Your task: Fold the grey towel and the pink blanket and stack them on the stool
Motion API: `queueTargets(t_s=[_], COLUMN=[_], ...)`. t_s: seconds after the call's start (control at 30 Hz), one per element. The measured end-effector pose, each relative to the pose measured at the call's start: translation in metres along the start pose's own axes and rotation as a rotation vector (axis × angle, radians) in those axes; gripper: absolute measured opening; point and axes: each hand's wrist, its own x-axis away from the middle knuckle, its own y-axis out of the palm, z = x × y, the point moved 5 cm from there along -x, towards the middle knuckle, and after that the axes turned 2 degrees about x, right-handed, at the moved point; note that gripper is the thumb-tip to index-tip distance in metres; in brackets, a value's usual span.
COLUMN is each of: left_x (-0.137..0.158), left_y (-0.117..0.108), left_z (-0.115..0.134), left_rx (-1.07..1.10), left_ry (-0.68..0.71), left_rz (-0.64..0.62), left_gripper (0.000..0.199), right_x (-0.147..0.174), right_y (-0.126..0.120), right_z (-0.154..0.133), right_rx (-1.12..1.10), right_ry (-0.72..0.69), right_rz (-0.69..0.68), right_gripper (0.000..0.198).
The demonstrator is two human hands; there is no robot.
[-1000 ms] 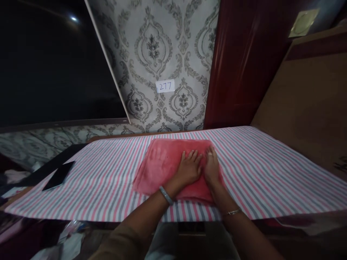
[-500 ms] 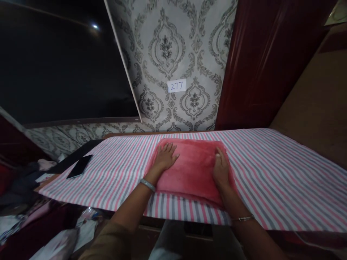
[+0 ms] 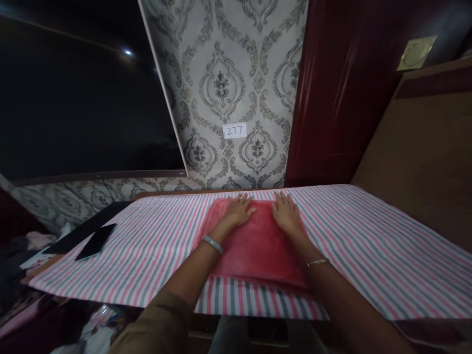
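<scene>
A folded, plush-looking pink-red cloth (image 3: 254,250) lies flat in front of me on a striped tablecloth (image 3: 155,241). My left hand (image 3: 239,210) rests on its far part, left of the middle, palm down with fingers stretched out. On the far right part lies my right hand (image 3: 286,214), also flat, its fingers pointing away from me. Neither hand grips the cloth. Both forearms cover parts of its sides.
A dark phone (image 3: 96,241) lies on the left of the table. Behind it hangs a large screen (image 3: 88,98). A paper marked 277 (image 3: 235,130) is on the patterned wall. A brown board (image 3: 420,152) stands at the right. Clutter (image 3: 98,327) sits below left.
My left hand has slid forward and right over the cloth. My right hand has moved from its right edge to the far part and flattened. The view has tilted up a little.
</scene>
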Motion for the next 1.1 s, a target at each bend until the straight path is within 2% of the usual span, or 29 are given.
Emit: queueTargets(t_s=[0.1, 0.23, 0.37, 0.5, 0.6, 0.73, 0.83, 0.93, 1.1], left_x=[-0.013, -0.014, -0.007, 0.007, 0.018, 0.037, 0.054, 0.073, 0.086], left_y=[0.017, 0.034, 0.030, 0.021, 0.014, 0.001, -0.004, 0.010, 0.042], left_z=[0.003, -0.017, -0.049, -0.082, -0.097, -0.097, -0.080, -0.070, -0.086], left_rx=[0.002, -0.015, -0.075, -0.030, -0.015, -0.040, -0.093, -0.074, 0.057], left_ry=[-0.007, -0.076, -0.153, -0.274, -0.320, -0.373, -0.257, -0.141, -0.195], left_rz=[-0.015, 0.045, 0.025, -0.055, -0.096, -0.087, 0.027, 0.059, 0.043], left_gripper=[0.062, 0.066, 0.063, 0.061, 0.061, 0.062, 0.062, 0.063, 0.063], right_x=[0.004, 0.014, 0.013, 0.012, 0.013, 0.013, 0.012, 0.012, 0.012], right_y=[0.014, 0.022, 0.022, 0.022, 0.021, 0.020, 0.023, 0.025, 0.019], right_z=[0.005, 0.013, 0.017, 0.019, 0.019, 0.021, 0.023, 0.025, 0.022], right_rx=[0.204, 0.257, 0.246, 0.237, 0.227, 0.203, 0.189, 0.165, 0.165], right_ry=[0.034, 0.020, 0.007, 0.007, 0.003, 0.009, 0.017, 0.022, 0.030], right_rz=[-0.129, -0.145, -0.140, -0.139, -0.141, -0.136, -0.146, -0.137, -0.156], right_gripper=[0.054, 0.056, 0.057, 0.058, 0.057, 0.058, 0.059, 0.059, 0.058])
